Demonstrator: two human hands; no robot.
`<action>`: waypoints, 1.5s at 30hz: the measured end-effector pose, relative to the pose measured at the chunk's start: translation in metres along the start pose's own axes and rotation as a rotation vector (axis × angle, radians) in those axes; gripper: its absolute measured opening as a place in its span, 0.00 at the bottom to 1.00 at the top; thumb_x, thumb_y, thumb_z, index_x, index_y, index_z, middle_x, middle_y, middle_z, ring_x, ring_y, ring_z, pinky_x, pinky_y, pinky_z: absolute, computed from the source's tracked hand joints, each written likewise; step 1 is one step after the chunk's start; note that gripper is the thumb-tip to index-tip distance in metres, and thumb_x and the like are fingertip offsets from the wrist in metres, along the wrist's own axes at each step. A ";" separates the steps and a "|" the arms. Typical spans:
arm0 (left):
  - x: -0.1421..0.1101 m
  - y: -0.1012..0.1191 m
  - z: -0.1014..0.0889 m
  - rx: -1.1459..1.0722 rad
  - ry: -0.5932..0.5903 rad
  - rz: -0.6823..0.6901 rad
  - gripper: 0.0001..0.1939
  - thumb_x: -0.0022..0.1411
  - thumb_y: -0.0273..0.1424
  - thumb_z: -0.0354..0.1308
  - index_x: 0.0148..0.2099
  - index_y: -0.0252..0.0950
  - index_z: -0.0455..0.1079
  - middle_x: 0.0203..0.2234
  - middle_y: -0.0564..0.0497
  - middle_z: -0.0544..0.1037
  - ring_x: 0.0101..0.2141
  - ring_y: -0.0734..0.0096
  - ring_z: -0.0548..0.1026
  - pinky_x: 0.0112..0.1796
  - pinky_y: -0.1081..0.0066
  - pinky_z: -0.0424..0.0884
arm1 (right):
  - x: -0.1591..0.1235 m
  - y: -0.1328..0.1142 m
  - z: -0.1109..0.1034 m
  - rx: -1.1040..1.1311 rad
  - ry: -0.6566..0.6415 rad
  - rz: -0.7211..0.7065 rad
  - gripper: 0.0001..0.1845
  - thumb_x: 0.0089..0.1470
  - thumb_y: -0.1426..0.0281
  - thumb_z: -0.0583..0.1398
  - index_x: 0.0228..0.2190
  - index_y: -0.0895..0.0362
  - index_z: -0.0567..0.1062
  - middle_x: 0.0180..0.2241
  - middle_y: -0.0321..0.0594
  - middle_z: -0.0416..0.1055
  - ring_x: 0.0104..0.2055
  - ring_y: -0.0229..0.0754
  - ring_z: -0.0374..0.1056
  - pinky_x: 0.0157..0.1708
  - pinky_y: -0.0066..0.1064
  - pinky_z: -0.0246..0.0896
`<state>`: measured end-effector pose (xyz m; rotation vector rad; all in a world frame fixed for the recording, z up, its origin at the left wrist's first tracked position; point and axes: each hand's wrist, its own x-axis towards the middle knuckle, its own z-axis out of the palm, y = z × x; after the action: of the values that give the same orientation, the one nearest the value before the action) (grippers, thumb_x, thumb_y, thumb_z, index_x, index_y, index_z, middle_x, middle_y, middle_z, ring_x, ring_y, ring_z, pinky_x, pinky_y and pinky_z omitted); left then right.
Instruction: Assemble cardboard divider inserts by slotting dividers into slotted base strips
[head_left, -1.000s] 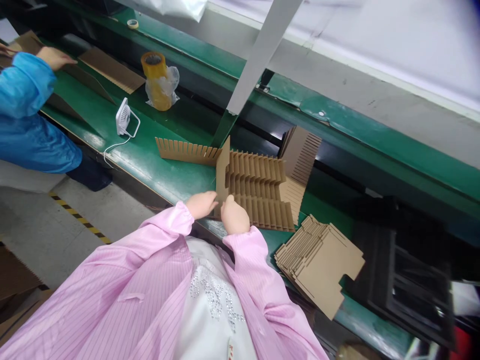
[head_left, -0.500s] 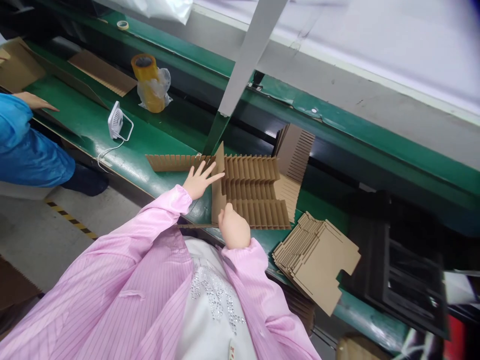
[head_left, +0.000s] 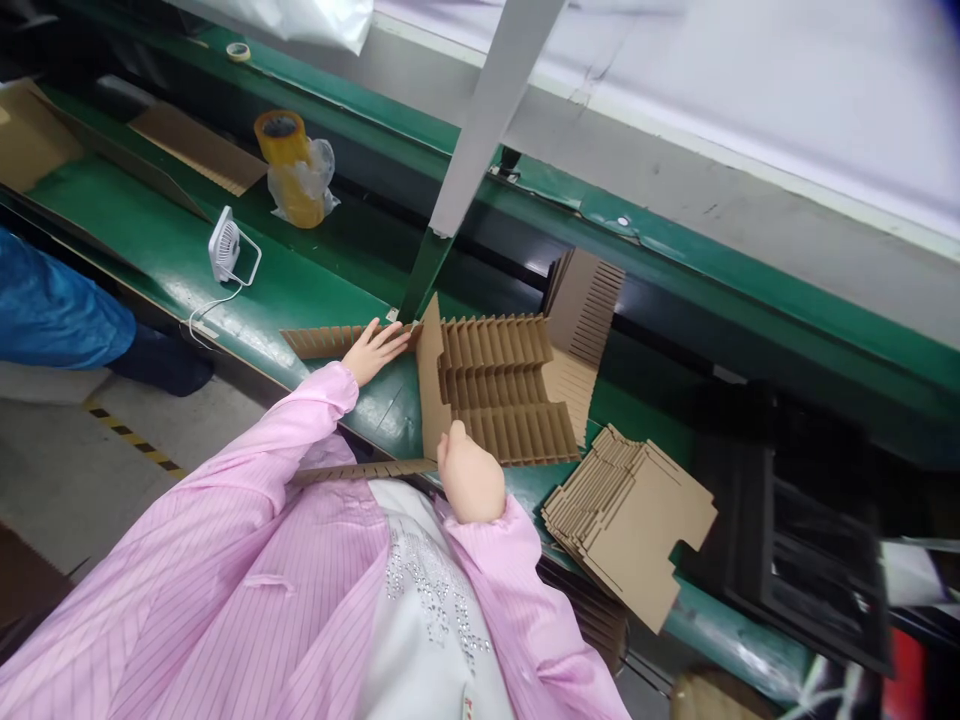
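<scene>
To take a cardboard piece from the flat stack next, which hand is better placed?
Probably the right hand: it is nearer the flat stack, while the left hand is by the slotted strip, farther off.

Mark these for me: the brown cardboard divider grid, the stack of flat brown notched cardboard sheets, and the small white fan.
Brown cardboard divider grid (head_left: 495, 386), head view: middle row of dividers.
Stack of flat brown notched cardboard sheets (head_left: 645, 525), head view: top sheet's face.
Small white fan (head_left: 223, 246), head view: its housing.
</scene>
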<state>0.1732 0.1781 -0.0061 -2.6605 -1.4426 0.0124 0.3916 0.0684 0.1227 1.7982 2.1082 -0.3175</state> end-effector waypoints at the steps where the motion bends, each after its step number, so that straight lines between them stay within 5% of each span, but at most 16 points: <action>1: -0.001 -0.002 0.001 0.012 -0.019 -0.014 0.30 0.63 0.17 0.41 0.64 0.38 0.60 0.67 0.51 0.52 0.67 0.55 0.42 0.63 0.41 0.40 | 0.000 0.000 0.001 -0.005 0.001 0.001 0.12 0.65 0.68 0.45 0.39 0.58 0.65 0.33 0.42 0.76 0.32 0.42 0.75 0.19 0.29 0.38; 4: -0.001 -0.005 0.003 0.024 -0.039 -0.058 0.29 0.62 0.18 0.41 0.62 0.40 0.64 0.67 0.54 0.52 0.67 0.55 0.39 0.63 0.39 0.37 | 0.002 -0.002 0.005 -0.031 0.003 0.002 0.12 0.65 0.69 0.44 0.39 0.58 0.65 0.33 0.42 0.76 0.32 0.42 0.75 0.19 0.29 0.41; 13: 0.004 -0.004 0.000 -0.071 -0.057 -0.100 0.35 0.60 0.16 0.42 0.66 0.46 0.56 0.67 0.55 0.52 0.67 0.56 0.37 0.61 0.35 0.30 | 0.006 -0.004 0.015 -0.014 -0.028 0.011 0.12 0.65 0.70 0.45 0.40 0.60 0.66 0.33 0.45 0.75 0.33 0.42 0.75 0.20 0.26 0.51; 33: 0.008 0.004 -0.004 -0.163 -0.073 -0.127 0.35 0.59 0.14 0.41 0.64 0.44 0.61 0.67 0.52 0.51 0.67 0.50 0.41 0.61 0.32 0.35 | 0.001 0.003 0.012 0.006 -0.042 -0.002 0.13 0.65 0.68 0.45 0.41 0.58 0.66 0.33 0.43 0.75 0.32 0.41 0.74 0.21 0.26 0.46; 39: 0.007 0.006 -0.003 -0.164 -0.078 -0.120 0.36 0.58 0.13 0.39 0.65 0.45 0.59 0.67 0.52 0.51 0.67 0.52 0.41 0.61 0.32 0.36 | -0.003 0.009 0.010 0.012 0.046 0.015 0.12 0.64 0.66 0.46 0.38 0.57 0.66 0.31 0.40 0.74 0.28 0.38 0.72 0.20 0.29 0.35; 45: 0.006 0.006 -0.001 -0.205 -0.068 -0.120 0.37 0.59 0.15 0.42 0.67 0.47 0.54 0.68 0.52 0.51 0.67 0.48 0.40 0.61 0.32 0.37 | -0.007 0.009 0.002 -0.020 0.070 -0.015 0.11 0.63 0.67 0.47 0.37 0.58 0.66 0.29 0.41 0.74 0.25 0.36 0.69 0.20 0.29 0.37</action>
<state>0.1813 0.1796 -0.0050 -2.7504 -1.7097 -0.0596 0.4017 0.0628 0.1241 1.8086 2.1652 -0.2395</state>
